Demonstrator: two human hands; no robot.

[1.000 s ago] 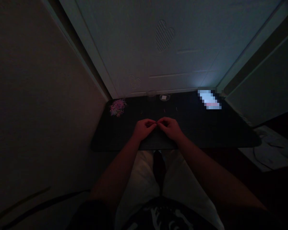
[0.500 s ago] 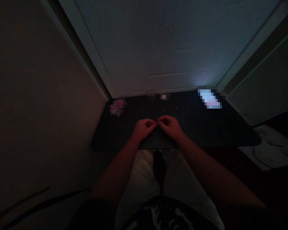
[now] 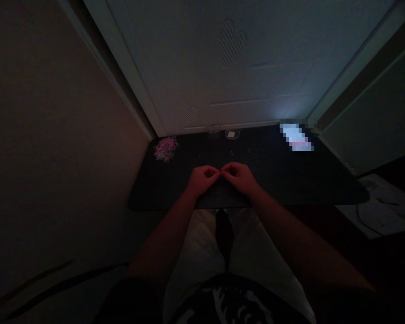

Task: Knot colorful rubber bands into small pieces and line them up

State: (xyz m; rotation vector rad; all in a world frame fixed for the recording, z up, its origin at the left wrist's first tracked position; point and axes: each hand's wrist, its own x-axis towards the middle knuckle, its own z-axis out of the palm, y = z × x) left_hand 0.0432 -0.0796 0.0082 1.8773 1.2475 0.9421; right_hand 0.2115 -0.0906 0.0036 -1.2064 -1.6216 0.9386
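Flat black desk [image 3: 307, 180] has three thin strips [image 3: 231, 153] out, a tangled pink pile [image 3: 166, 148] untouched; left hand [image 3: 200, 179] and right hand [image 3: 240, 177] meet, grip hidden.

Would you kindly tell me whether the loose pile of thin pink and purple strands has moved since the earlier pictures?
No: judged against the black tabletop, the pile keeps its place near the back left corner, with no visible shift.

no readable text, no legible labels, brands, numbers or signs
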